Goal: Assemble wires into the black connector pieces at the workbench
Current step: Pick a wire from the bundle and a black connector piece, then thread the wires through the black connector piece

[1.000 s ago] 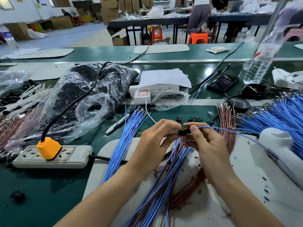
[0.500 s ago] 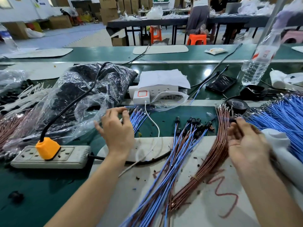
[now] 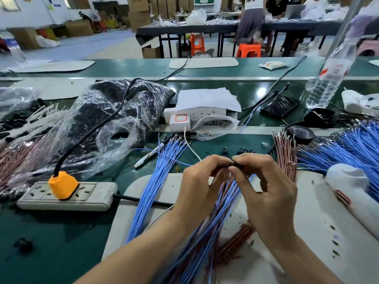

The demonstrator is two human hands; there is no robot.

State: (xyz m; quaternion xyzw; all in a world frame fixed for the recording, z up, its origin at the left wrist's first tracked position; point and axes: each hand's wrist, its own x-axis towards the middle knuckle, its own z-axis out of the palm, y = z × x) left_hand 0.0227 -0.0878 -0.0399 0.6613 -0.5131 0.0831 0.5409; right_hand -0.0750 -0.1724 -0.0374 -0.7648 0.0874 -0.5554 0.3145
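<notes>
My left hand [image 3: 202, 181] and my right hand [image 3: 264, 187] meet at the middle of the bench, fingertips pinched together on a small black connector piece [image 3: 232, 163], mostly hidden by the fingers. A thin blue wire [image 3: 164, 154] runs from the left hand's fingers out to the left. Below the hands lies a pile of finished blue and brown wires [image 3: 215, 228] on a white mat [image 3: 143, 193]. A loose bundle of blue wires [image 3: 155, 181] lies left of the hands. Brown wires [image 3: 285, 154] and more blue wires [image 3: 352, 148] lie to the right. A few black connectors [image 3: 243, 151] sit just beyond the hands.
A power strip [image 3: 67, 196] with an orange plug [image 3: 62, 185] lies at the left, next to a plastic bag of black parts [image 3: 114, 119]. A white tool [image 3: 352, 187] rests at the right. Behind are a white charger [image 3: 180, 120], a phone [image 3: 280, 105], a water bottle [image 3: 328, 78] and a tape roll [image 3: 300, 133].
Half a second ago my hands were apart, the left by the blue bundle, the right by the brown wires. Now they have come together on a connector, with a blue wire trailing left.
</notes>
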